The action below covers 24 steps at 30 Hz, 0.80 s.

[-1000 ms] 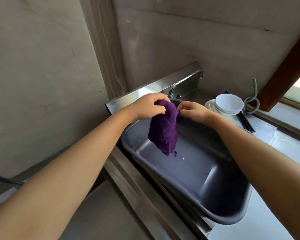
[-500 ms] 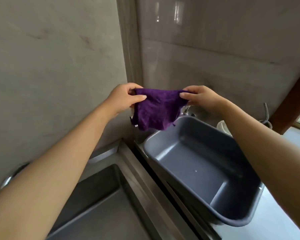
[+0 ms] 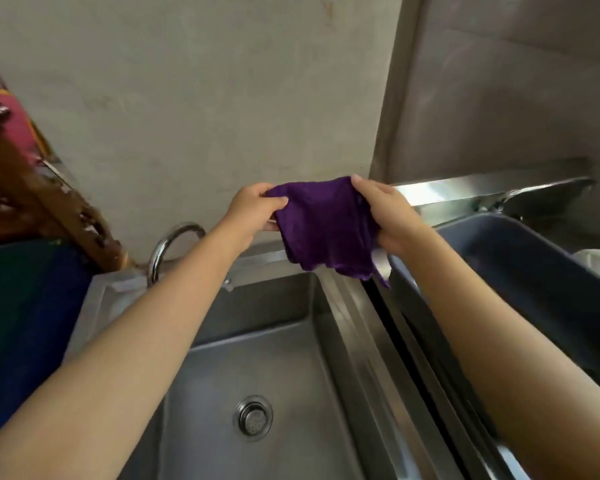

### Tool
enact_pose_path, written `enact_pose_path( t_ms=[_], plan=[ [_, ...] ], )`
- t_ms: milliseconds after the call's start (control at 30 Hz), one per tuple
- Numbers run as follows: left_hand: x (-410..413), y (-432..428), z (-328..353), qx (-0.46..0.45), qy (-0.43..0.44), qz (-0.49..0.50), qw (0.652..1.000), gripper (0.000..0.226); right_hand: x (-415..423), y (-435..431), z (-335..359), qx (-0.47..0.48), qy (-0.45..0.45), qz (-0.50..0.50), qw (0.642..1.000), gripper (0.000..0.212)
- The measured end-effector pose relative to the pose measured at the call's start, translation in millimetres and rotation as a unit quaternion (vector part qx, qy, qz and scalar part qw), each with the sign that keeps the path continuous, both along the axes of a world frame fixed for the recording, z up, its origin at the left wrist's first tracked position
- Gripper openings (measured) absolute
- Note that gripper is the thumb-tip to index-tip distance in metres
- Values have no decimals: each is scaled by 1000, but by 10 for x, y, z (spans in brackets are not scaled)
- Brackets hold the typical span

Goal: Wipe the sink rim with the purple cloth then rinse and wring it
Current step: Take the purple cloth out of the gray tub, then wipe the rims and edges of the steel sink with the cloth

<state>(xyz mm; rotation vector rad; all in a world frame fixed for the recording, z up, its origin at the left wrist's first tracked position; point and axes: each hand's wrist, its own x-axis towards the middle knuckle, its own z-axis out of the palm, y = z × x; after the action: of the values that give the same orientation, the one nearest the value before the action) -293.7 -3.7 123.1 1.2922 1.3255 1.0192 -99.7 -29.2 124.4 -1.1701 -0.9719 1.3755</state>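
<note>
Room: a pale, mottled plaster wall (image 3: 187,116) stands behind a rectangular sink (image 3: 274,351) of brushed stainless steel. The sink has a round perforated drain strainer (image 3: 253,418) and a curved chrome tap (image 3: 167,244) at its far left corner. A smooth grey plastic basin (image 3: 520,265) stands just right of the sink. The purple cloth (image 3: 326,226), soft and creased, hangs in the air over the sink's far right rim. The left hand (image 3: 253,211) pinches its upper left corner in the fingers. The right hand (image 3: 388,216) has its fingers curled round the right edge.

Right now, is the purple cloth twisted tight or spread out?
Spread out: the purple cloth hangs loose between the left hand and right hand, each gripping an edge.
</note>
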Motion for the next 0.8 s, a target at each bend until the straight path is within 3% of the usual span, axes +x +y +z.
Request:
enact_pose_path(
  t_ms=[100,200,367,500,567,667,800],
  plan=[
    [-41,-51,-470,-55,-40,85,994,12,-289,-41,-565,-69,107,49,991,25],
    [-107,-37,-969,-78,-44,127,988,11,-469,-29,-1110,-157,101,86,979,45],
    [-390,53,-1822,-113,-15,156,981,13,-679,93,-1899,-213,63,58,973,27],
    [-484,189,-2423,-170,-75,160,969,16,-776,209,-2387,-237,93,12,967,22],
    [-495,271,-2672,-175,-79,147,970,30,-806,274,-2603,-251,84,-19,964,19],
    [-522,418,-2961,-148,-10,125,981,47,-854,400,-2793,-247,30,-88,965,26],
    [-579,619,-3223,-26,224,57,972,63,-928,651,-2722,-170,-40,-200,964,36]
  ],
)
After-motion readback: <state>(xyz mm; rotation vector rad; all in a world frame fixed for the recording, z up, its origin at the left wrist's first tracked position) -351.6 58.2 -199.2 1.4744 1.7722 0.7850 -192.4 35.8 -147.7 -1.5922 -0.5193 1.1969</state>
